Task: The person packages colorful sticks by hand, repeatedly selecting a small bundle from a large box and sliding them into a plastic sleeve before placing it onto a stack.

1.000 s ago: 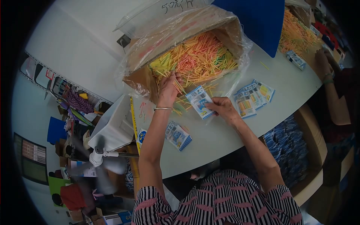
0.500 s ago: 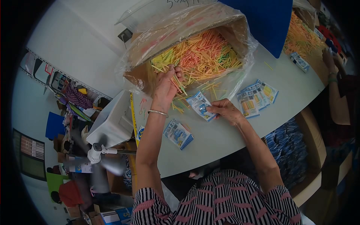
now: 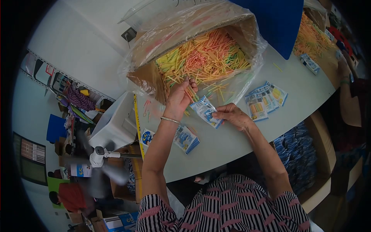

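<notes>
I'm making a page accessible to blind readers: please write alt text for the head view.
A left hand holds thin coloured sticks at the end of a packet gripped by the right hand. Beyond, an open carton holds many more; other packets lie nearby.

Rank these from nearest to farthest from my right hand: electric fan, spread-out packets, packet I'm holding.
From the right hand:
1. Held packet, in its fingers.
2. Spread-out packets, on the table to its right.
3. Electric fan, far left, beyond the table.
</notes>
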Action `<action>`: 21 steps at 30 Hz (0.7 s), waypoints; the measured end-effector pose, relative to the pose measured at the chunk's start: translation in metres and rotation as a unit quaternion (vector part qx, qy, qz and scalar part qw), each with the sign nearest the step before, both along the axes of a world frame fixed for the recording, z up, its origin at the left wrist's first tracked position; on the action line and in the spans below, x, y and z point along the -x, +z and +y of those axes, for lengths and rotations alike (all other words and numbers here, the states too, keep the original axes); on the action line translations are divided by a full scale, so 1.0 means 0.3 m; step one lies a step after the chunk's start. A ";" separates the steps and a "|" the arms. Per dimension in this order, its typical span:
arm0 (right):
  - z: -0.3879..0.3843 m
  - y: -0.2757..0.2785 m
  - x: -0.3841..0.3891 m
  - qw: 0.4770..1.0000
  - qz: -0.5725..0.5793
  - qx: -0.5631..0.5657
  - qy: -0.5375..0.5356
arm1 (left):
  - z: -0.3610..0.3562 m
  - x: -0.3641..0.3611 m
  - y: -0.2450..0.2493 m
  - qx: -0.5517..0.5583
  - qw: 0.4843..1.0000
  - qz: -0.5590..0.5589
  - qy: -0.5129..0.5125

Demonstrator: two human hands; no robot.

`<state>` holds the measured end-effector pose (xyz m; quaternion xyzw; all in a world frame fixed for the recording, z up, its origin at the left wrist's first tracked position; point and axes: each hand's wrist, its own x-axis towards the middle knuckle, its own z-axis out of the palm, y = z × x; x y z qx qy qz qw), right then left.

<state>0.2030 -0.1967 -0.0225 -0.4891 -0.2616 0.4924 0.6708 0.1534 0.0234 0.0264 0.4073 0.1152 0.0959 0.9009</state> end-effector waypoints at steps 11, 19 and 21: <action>-0.018 0.045 0.014 0.999 -0.020 0.030 -0.016 | -0.161 0.054 0.041 -0.253 0.952 -0.004 0.169; -0.020 0.039 0.009 0.999 -0.010 0.033 0.000 | -0.150 0.047 0.050 -0.269 0.944 -0.073 0.179; -0.013 0.016 0.010 1.000 0.013 0.009 -0.007 | -0.162 0.049 0.040 -0.281 0.940 -0.081 0.178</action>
